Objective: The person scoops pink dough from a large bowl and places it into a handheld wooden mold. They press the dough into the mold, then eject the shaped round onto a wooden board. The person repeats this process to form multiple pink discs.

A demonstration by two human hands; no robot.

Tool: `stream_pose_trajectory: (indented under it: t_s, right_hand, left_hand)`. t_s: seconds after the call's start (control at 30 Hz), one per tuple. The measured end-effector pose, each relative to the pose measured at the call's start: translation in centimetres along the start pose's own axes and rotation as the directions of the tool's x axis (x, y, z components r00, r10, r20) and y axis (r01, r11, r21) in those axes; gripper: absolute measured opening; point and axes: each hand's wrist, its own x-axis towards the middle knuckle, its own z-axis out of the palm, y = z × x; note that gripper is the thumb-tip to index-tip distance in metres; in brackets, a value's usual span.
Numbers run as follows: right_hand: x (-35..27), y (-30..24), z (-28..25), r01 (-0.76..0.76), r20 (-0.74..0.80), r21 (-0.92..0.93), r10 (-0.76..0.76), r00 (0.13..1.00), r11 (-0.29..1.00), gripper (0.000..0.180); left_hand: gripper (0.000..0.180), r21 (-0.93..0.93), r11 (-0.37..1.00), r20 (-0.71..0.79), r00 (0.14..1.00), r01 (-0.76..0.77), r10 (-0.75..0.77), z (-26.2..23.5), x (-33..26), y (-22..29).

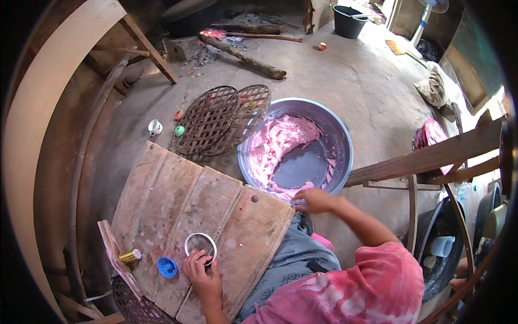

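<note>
Wooden counter (156,189) of wide planks, near left: worn, stained, gaps btwn boards, dark round spot toward far right corner. Hands well apart. L hand (204,275) on the counter, fingers curled at near edge of white ring (215,248); can't tell if they grip it or just rest. Ring's roughly mid-counter, near side. Blue ridged cup (167,267) just left of it, then gold cylinder (129,256) w/ pale top, close to a rough wood strip (116,254) along the left edge.

R hand (315,201) bunched at near rim of grey-blue basin (305,168), by the counter's far right corner; can't tell what it's clamped on. Pink mix (275,143) heaped mostly left & far inside basin, smears on the wall.

Room: grey concrete floor (361,81), scuffed. Two woven trays (208,116) overlap left of basin; white mug (155,127) farther left. Far side: logs (245,58) w/ glowing embers (213,34). Black bucket (347,24) & fan (418,32) far right, bright light there; dark tub (431,278) near right.
</note>
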Motion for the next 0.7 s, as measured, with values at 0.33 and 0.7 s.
stream_pose_trajectory:
  t_s: [0.33,0.7]
  right_hand:
    - [17.2,-6.3,-4.1,-0.106,-0.109,-0.981,-0.013,0.994,0.16,0.042]
    - [9.4,2.4,-5.4,-0.441,-0.325,-0.419,0.323,0.889,0.794,0.02]
  left_hand:
    - [0.017,-0.027,0.999,-0.01,0.999,0.031,-0.031,-0.1,-0.1,0.2]
    - [0.016,-0.054,0.994,-0.047,0.994,0.096,-0.098,-0.1,-0.4,-0.4]
